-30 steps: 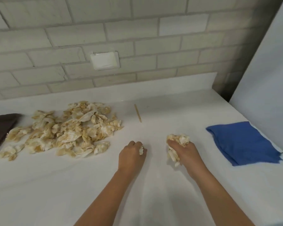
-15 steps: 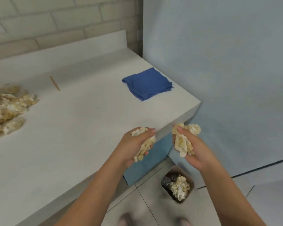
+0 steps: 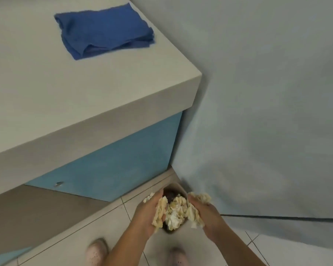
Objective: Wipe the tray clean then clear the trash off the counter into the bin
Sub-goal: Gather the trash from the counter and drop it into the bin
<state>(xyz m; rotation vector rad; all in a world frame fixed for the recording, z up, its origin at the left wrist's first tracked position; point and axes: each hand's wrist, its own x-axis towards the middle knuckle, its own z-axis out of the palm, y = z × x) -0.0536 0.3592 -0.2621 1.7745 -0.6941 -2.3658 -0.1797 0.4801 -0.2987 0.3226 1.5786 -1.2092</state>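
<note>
Looks straight down past a counter corner to the floor. At far left, pale counter point(image 3: 65, 93), with a folded blue cloth point(image 3: 104, 29) lying flat near its far right corner, well apart from both hands. Below the counter edge, a blue cabinet front point(image 3: 113, 162), carrying a small metal fitting point(image 3: 58, 184) near its lower left. Nearer, pale floor tiles point(image 3: 104, 223) with dark joints, and at the near edge a light shoe point(image 3: 96, 250), blurred.

Right of that, reaches down with the left hand point(image 3: 144, 212), with fingers curled round the left wad point(image 3: 159, 214), a bunch of crumpled cream and yellowish trash hanging from the grip; holds it at the left rim of the bin point(image 3: 178, 187). Between the two hands, that bin: a small tan container standing on the floor near the cabinet's right corner and the wall, partly hidden at the mouth by hands and paper. Inside it, binned trash point(image 3: 174, 217) of the same crumpled cream kind, over something dark at the far side. Nearer than the bin, a second shoe point(image 3: 178, 256), blurred.

Grips the right wad point(image 3: 195, 215) in the right hand point(image 3: 210, 219), with fingers closed about it and scraps sticking out above and below; holds it at the bin's right rim, touching or nearly touching the binned heap: cannot tell which. At right, a plain pale blue wall point(image 3: 267, 93) meeting the floor along a dark line
</note>
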